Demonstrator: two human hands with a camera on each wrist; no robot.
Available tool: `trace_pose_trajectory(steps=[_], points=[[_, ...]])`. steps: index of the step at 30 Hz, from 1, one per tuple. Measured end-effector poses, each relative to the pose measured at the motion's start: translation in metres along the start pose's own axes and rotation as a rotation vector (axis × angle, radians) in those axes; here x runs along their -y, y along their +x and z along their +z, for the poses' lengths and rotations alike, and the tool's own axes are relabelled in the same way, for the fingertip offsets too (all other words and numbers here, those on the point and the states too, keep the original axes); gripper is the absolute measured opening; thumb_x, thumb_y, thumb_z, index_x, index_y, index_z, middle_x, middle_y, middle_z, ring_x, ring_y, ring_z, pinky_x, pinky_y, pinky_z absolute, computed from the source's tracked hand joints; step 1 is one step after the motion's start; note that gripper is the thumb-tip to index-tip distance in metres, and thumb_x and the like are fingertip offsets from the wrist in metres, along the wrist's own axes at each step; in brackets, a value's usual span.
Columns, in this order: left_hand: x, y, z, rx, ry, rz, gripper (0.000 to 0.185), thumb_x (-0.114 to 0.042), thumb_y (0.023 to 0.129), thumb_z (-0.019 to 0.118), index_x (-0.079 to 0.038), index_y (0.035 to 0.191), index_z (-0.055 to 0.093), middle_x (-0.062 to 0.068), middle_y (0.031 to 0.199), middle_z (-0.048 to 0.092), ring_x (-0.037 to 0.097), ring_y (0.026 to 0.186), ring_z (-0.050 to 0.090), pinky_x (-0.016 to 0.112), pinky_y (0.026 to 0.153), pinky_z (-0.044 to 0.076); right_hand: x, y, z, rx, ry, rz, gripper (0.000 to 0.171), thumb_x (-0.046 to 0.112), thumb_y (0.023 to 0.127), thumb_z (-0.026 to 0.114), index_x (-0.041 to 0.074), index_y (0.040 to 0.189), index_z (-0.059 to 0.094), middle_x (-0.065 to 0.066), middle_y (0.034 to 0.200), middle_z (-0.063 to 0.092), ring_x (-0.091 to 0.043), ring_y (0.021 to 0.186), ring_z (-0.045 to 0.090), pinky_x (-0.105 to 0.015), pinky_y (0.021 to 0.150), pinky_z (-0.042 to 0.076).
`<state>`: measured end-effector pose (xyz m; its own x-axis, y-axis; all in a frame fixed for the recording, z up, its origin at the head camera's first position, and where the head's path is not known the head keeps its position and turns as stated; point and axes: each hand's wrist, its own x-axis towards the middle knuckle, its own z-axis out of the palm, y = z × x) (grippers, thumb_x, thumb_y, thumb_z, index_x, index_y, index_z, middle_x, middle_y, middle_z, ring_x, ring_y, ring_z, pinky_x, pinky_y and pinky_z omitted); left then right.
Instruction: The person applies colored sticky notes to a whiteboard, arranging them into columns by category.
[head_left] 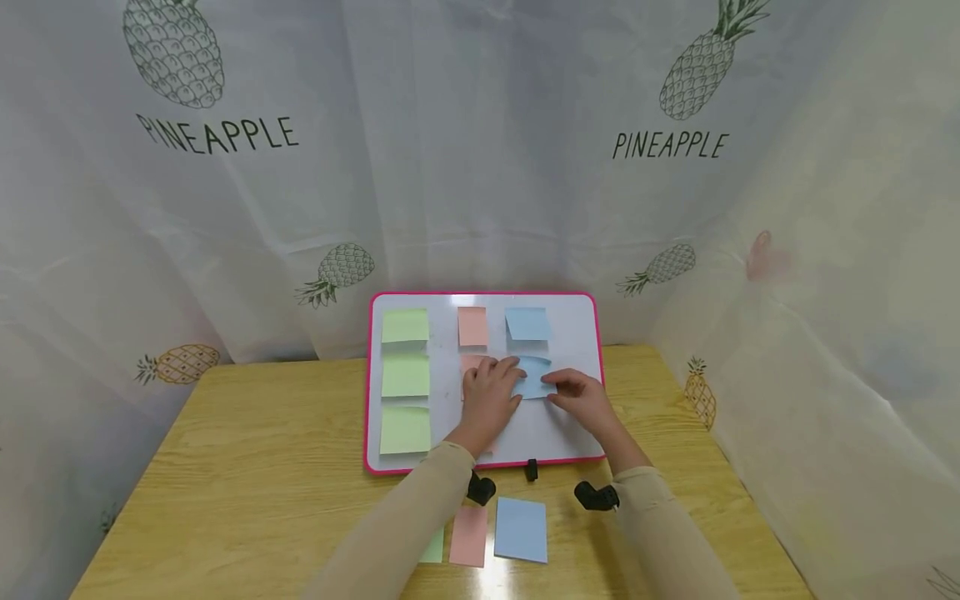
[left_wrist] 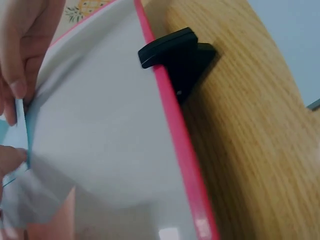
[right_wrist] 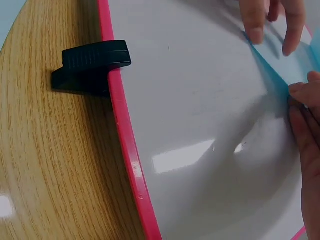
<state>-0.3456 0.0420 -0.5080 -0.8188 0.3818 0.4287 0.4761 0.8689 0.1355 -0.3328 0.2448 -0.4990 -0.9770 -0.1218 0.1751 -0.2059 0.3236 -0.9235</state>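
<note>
A whiteboard with a pink frame (head_left: 367, 383) leans up on the table, bearing columns of green, pink and blue sticky notes. Both hands are at the second blue sticky note (head_left: 535, 385), below the top blue note (head_left: 527, 323). My right hand (head_left: 583, 398) pinches its lower right corner between thumb and fingers; the lower edge stands off the board in the right wrist view. My left hand (head_left: 491, 397) has its fingers spread, fingertips touching the blue note's left side. It partly covers a pink sticky note (head_left: 472, 363) behind it.
Three green notes (head_left: 406, 375) run down the board's left side, and a pink note (head_left: 472, 326) is at the top middle. A black stand clip (head_left: 532, 470) grips the lower edge. Blue (head_left: 521, 530), pink (head_left: 468, 536) and green (head_left: 432, 547) pads lie in front on the wooden table.
</note>
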Motion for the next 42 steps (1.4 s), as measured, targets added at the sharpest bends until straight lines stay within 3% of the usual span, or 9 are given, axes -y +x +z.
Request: trace_pose_trajectory(steps=[4, 9, 13, 17, 20, 31, 42], points=[[-0.003, -0.002, 0.005, -0.051, 0.010, -0.010, 0.036, -0.038, 0.086, 0.075, -0.030, 0.119, 0.064, -0.008, 0.141, 0.047, 0.021, 0.121, 0.040, 0.045, 0.093, 0.034, -0.005, 0.002, 0.001, -0.028, -0.078, -0.072, 0.021, 0.003, 0.086, 0.074, 0.005, 0.107, 0.073, -0.010, 0.115, 0.067, -0.027, 0.111, 0.056, -0.022, 0.090, 0.047], [-0.004, -0.004, 0.009, -0.087, 0.011, -0.013, 0.039, -0.036, 0.085, 0.077, -0.029, 0.121, 0.063, -0.009, 0.143, 0.046, 0.020, 0.123, 0.039, 0.045, 0.093, 0.033, -0.003, 0.006, 0.003, -0.062, -0.223, -0.105, 0.027, 0.003, 0.084, 0.075, 0.013, 0.109, 0.075, -0.001, 0.119, 0.066, -0.022, 0.110, 0.051, -0.037, 0.093, 0.048], [-0.005, -0.004, 0.008, -0.058, 0.009, -0.012, 0.041, -0.035, 0.086, 0.075, -0.030, 0.124, 0.062, -0.010, 0.147, 0.043, 0.021, 0.129, 0.036, 0.046, 0.095, 0.032, -0.002, 0.011, 0.006, -0.071, -0.315, -0.175, 0.029, 0.001, 0.083, 0.076, 0.010, 0.111, 0.074, -0.002, 0.122, 0.066, -0.024, 0.112, 0.050, -0.046, 0.096, 0.045], [-0.006, -0.004, 0.006, -0.011, 0.004, -0.021, 0.042, -0.034, 0.088, 0.073, -0.030, 0.128, 0.061, -0.010, 0.151, 0.039, 0.022, 0.134, 0.032, 0.047, 0.097, 0.031, -0.005, 0.015, 0.011, -0.083, -0.381, -0.286, 0.032, -0.002, 0.080, 0.077, 0.005, 0.111, 0.073, -0.005, 0.124, 0.065, -0.026, 0.114, 0.049, -0.048, 0.095, 0.044], [-0.007, -0.002, 0.006, -0.009, -0.003, -0.019, 0.042, -0.033, 0.088, 0.073, -0.029, 0.128, 0.061, -0.009, 0.152, 0.038, 0.024, 0.136, 0.030, 0.048, 0.096, 0.031, -0.005, 0.016, 0.012, -0.090, -0.403, -0.316, 0.037, -0.004, 0.078, 0.078, 0.004, 0.114, 0.071, -0.006, 0.127, 0.064, -0.027, 0.117, 0.047, -0.048, 0.096, 0.043], [-0.005, -0.003, 0.005, -0.002, -0.025, -0.038, 0.043, -0.035, 0.087, 0.074, -0.029, 0.129, 0.061, -0.009, 0.154, 0.035, 0.023, 0.140, 0.026, 0.048, 0.099, 0.029, -0.009, 0.014, 0.013, -0.180, -0.394, -0.264, 0.046, 0.000, 0.075, 0.083, 0.005, 0.118, 0.069, -0.006, 0.130, 0.062, -0.029, 0.119, 0.044, -0.049, 0.097, 0.041], [-0.008, -0.008, 0.002, -0.053, -0.077, -0.061, 0.038, -0.031, 0.086, 0.076, -0.026, 0.123, 0.066, -0.007, 0.152, 0.039, 0.025, 0.137, 0.032, 0.051, 0.100, 0.030, -0.020, 0.011, 0.016, -0.273, -0.325, -0.171, 0.050, 0.006, 0.075, 0.084, 0.009, 0.123, 0.067, -0.002, 0.133, 0.060, -0.024, 0.122, 0.042, -0.046, 0.099, 0.040]])
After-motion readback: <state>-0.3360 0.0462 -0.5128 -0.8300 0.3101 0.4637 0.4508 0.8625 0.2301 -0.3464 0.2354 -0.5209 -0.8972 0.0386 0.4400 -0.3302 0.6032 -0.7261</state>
